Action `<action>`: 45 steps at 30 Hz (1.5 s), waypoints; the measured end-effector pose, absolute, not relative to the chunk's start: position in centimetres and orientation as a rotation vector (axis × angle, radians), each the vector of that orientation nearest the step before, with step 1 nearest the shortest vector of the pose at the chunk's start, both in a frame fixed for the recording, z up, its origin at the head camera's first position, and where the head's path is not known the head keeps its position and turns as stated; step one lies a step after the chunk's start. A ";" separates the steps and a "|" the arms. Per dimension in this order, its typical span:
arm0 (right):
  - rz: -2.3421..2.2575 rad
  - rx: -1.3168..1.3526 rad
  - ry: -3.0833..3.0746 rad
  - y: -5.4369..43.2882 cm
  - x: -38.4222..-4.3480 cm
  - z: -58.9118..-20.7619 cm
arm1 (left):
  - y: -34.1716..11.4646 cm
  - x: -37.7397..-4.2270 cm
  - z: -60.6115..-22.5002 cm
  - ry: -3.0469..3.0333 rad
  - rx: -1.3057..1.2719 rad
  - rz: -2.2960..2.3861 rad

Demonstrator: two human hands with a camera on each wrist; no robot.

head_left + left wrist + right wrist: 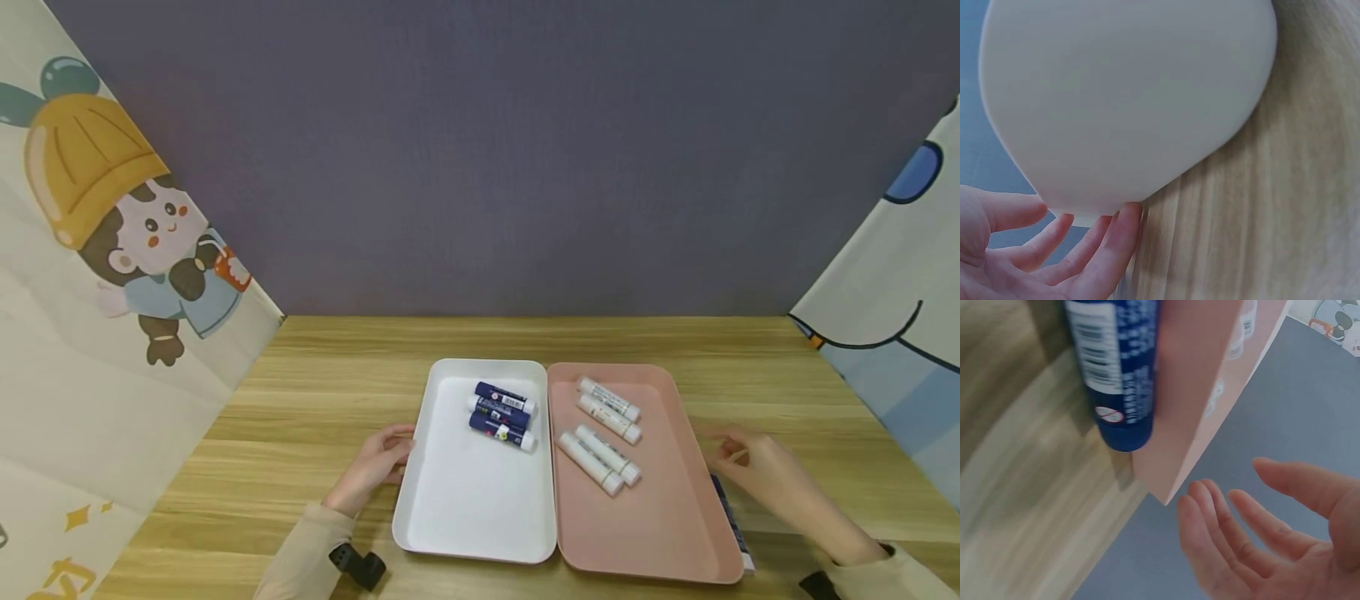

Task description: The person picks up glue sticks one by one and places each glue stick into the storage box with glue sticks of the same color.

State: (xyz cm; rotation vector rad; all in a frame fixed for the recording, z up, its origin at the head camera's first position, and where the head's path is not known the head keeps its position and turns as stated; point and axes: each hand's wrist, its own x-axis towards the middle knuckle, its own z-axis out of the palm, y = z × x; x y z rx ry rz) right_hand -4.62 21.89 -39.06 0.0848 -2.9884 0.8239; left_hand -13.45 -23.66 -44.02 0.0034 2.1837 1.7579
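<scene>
Fingertips of my left hand touch the outer left wall of a white tray, the thumb at its rim in the left wrist view. Inside this tray lie three dark blue glue sticks with white ends, side by side. My right hand, blurred, hovers just past the right edge of a pink tray, thumb and fingers apart with nothing between them. Several white glue sticks lie in the pink tray in two pairs. Along its outer right wall lies another dark blue glue stick, below the right hand.
The two trays stand side by side on a wood-grain table. A dark grey panel rises behind the table. Printed cloths hang at both sides, the left cloth with a cartoon figure.
</scene>
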 end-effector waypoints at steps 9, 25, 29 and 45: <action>0.856 0.043 -3.052 23.1 -3.5 -40.4 | -23.6 -13.4 -43.9 2.200 0.002 1.749; 1.034 -0.054 -3.218 23.8 -2.8 -41.7 | -23.6 -13.5 -44.0 2.211 -0.012 1.740; 1.072 -0.026 -3.208 23.8 -2.8 -42.0 | -23.6 -13.4 -44.0 2.217 -0.015 1.738; 0.943 -0.088 -3.245 23.2 -3.1 -43.2 | -23.6 -13.4 -44.1 2.192 -0.001 1.750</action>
